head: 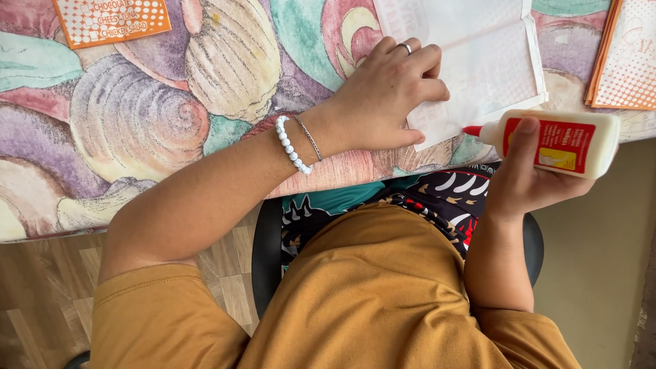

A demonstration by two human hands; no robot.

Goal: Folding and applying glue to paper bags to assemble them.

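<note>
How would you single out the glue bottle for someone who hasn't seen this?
Start at the shell-patterned tablecloth and go to its right front edge. There the right hand holds a white glue bottle sideways. Unlike the flat papers nearby, it has a red label and a red tip.

View: a single head-worn camera supplied the only picture; no second view shared any part of the scene.
Position: it sat above the person's own lap and chest.
Direction: it faced steeply down, the table (137,123) edge running from 9 o'clock towards 3 o'clock.
Nearness: it was close; the mustard shirt (369,294) filled the 6 o'clock area.
Reach: the left hand (386,96) lay near 12 o'clock, the right hand (526,174) with its glue bottle (560,143) towards 3 o'clock.
</note>
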